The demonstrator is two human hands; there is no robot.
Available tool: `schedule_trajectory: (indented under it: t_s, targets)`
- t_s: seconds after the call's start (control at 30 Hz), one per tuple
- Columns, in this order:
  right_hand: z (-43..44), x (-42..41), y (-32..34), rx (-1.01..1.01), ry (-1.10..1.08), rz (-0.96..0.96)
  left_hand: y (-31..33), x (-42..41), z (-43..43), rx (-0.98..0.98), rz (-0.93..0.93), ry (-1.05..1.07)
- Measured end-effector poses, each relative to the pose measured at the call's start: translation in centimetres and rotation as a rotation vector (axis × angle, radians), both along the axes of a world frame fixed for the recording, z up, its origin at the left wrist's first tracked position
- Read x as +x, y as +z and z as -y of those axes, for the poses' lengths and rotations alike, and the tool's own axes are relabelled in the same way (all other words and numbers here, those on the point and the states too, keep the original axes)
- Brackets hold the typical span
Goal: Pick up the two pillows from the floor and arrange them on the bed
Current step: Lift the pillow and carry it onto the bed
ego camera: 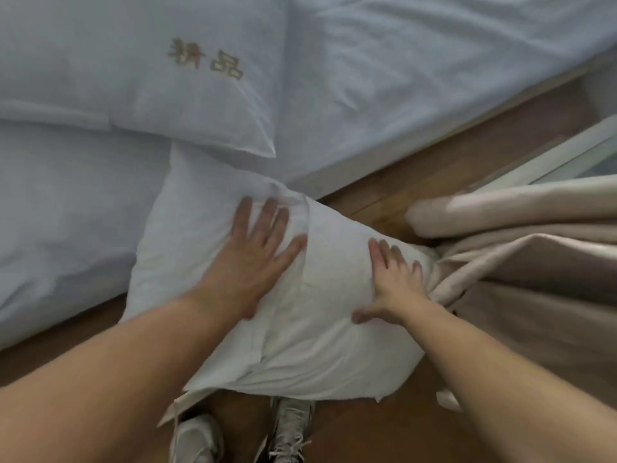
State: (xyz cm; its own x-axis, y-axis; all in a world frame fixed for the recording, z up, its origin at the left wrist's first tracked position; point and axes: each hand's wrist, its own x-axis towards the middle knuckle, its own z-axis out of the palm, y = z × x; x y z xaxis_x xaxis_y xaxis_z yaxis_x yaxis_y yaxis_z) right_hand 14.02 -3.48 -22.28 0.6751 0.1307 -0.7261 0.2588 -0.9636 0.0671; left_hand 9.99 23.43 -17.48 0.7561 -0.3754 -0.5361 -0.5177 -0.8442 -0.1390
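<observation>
A plain white pillow [317, 335] lies slanted, its far end on the corner of the bed [417, 78] and its near end hanging out over the floor above my shoes. My left hand [257, 259] lies flat on top of it with fingers spread. My right hand [397, 285] presses flat on its right side, thumb stretched out. Neither hand curls around the fabric. A second white pillow [133, 78] with gold embroidered characters rests on the bed at the upper left, its corner just above the plain pillow.
A beige curtain [534, 262] bunches on the right, touching the plain pillow's right end. Wooden floor [434, 182] runs between bed and curtain. My shoes [290, 426] stand under the pillow's near edge. A window frame [567, 152] is behind the curtain.
</observation>
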Motion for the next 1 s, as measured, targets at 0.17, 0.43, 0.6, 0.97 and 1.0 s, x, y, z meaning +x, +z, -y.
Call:
schedule_trajectory:
  t_s: [0.17,0.43,0.6,0.97,1.0]
  targets:
    - [-0.3,0.0,-7.1,0.195,-0.199,0.042,-5.7,0.2,1.6,-0.069,0.095,-0.156]
    - [0.5,-5.8,7.8,0.297,-0.096,0.009,7.0,-1.9,0.3,-0.164,-0.172,-0.141]
    - [-3.1,-2.0,26.7,0.385,-0.09,0.105,25.1,2.5,-4.2,-0.192,-0.019,-0.135]
    - [-28.6,22.7,55.6,0.601,0.295,0.141,50.3,16.0,-27.9,-0.338,0.257,0.458]
    - [-31.7,24.2,55.3,0.625,0.312,0.111,50.0,17.0,-30.6,-0.32,0.254,0.499]
